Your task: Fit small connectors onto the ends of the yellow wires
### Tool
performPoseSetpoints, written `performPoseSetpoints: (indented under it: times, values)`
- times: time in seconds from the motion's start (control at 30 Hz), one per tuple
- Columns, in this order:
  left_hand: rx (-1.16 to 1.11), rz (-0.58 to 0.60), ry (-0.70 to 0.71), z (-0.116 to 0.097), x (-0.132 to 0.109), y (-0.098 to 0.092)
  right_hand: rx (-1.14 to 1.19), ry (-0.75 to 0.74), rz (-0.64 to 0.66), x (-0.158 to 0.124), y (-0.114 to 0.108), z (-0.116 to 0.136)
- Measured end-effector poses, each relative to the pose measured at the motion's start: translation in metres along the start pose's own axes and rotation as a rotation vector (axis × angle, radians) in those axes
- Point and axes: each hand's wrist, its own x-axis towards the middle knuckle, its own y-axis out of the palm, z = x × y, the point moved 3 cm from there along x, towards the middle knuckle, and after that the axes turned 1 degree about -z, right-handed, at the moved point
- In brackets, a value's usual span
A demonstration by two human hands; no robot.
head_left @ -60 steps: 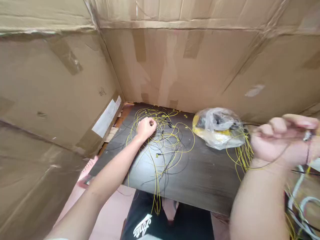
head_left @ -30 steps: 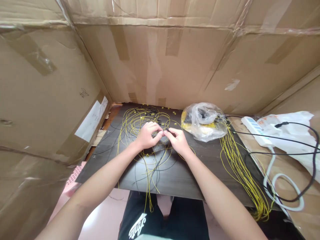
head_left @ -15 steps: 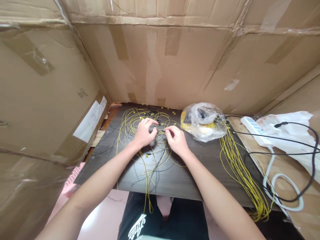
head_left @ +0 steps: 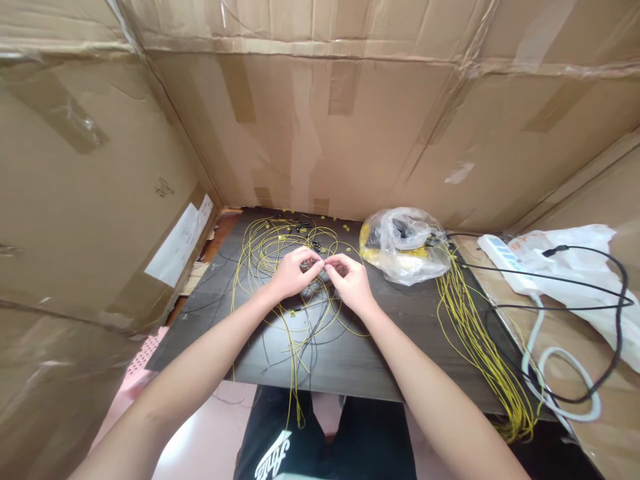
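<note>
My left hand point(head_left: 297, 272) and my right hand point(head_left: 350, 281) meet fingertip to fingertip above the middle of the dark table point(head_left: 350, 367). Both are closed in a pinch; whatever lies between the fingers is too small to make out. Under and behind them spreads a loose tangle of thin yellow wires point(head_left: 241, 267), mixed with some dark ones. Small black pieces point(head_left: 303, 224) lie in the tangle just beyond my hands. Several tiny yellow bits point(head_left: 347, 228) are scattered near the back edge. A few yellow wire ends point(head_left: 295, 387) hang over the front edge.
A clear plastic bag point(head_left: 407, 250) with yellow and black contents sits at the back right. From it a bundle of yellow wires point(head_left: 475, 347) runs over the table's right side. A white power strip point(head_left: 507, 263) with cables lies on cardboard farther right. Cardboard walls point(head_left: 300, 140) enclose the table.
My left hand has shifted right, and its thumb and finger have closed. The fingertips of both hands, apart before, now come together.
</note>
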Motion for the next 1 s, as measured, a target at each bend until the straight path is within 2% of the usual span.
performPoseSetpoints:
  times: [0.1,0.2,0.27,0.37,0.43,0.53,0.67,0.73,0.8,0.9,1.0]
  values:
    - [-0.003,-0.006,-0.03,0.0,0.0,0.0,-0.175,-0.127,-0.043,0.0,-0.002,0.004]
    - [0.026,-0.011,-0.014,0.001,0.0,-0.002,-0.444,-0.227,-0.118,0.014,-0.013,-0.001]
    - [0.051,0.005,0.02,0.001,0.0,-0.002,-0.615,-0.195,-0.123,0.031,-0.021,-0.011]
    - [0.066,0.019,0.043,0.002,-0.001,-0.002,-0.798,-0.116,0.003,0.053,-0.026,-0.028]
    - [0.045,0.009,0.02,0.003,-0.001,-0.001,-0.835,-0.076,0.062,0.061,-0.026,-0.036]
    - [0.013,-0.03,-0.01,0.003,-0.001,-0.003,-0.828,-0.059,0.067,0.059,-0.026,-0.042]
    - [0.007,-0.061,-0.005,-0.001,-0.001,-0.005,-0.676,-0.108,-0.001,0.043,-0.031,-0.039]
    - [0.016,-0.034,0.002,-0.003,-0.002,-0.003,-0.466,-0.127,-0.091,0.034,-0.034,-0.034]
    - [0.036,0.006,0.002,-0.002,-0.002,0.0,-0.186,-0.076,-0.118,0.028,-0.033,-0.03]
    - [0.069,0.045,-0.005,0.004,-0.003,0.005,0.178,0.053,0.004,0.023,-0.021,-0.028]
    - [0.092,0.052,-0.002,0.008,-0.002,0.007,0.246,0.093,0.077,0.019,-0.009,-0.027]
